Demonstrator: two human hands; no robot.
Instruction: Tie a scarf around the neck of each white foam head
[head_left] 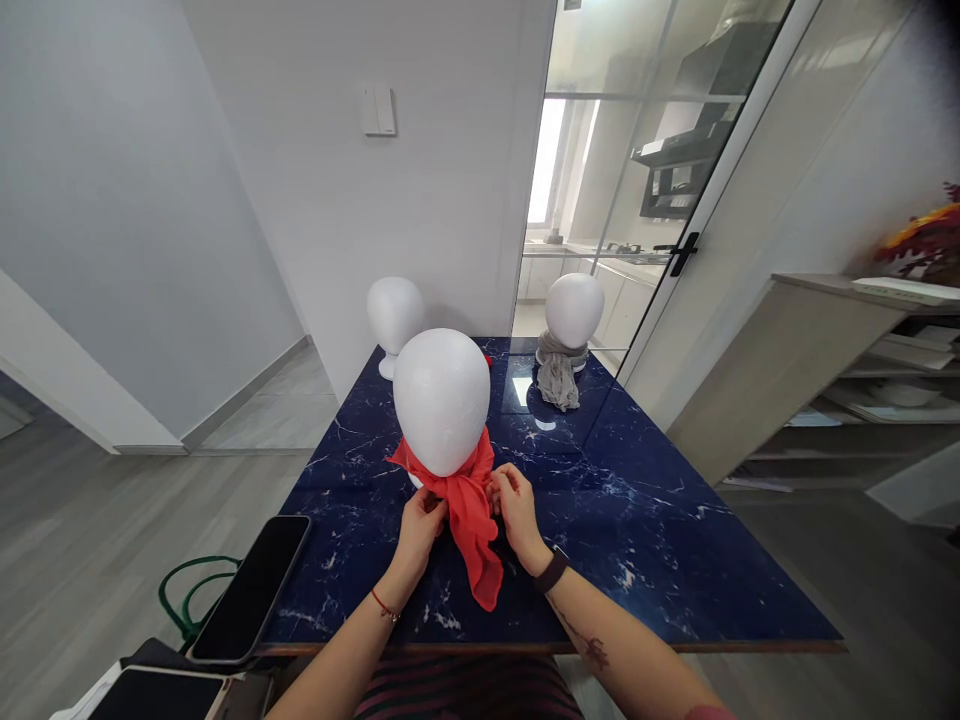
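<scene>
left hand [421, 522] and right hand [517, 508] pinch red scarf [472, 530].

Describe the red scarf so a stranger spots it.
On the navy marbled table, find the nearest white mannequin head. The red scarf wraps its neck, hanging between left hand and right hand; its color separates it from the gray scarf farther back.

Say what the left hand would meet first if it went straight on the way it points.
The left hand would likely meet the red scarf first, below the nearest mannequin head; it seems to touch that cloth, though depth is unclear.
</scene>
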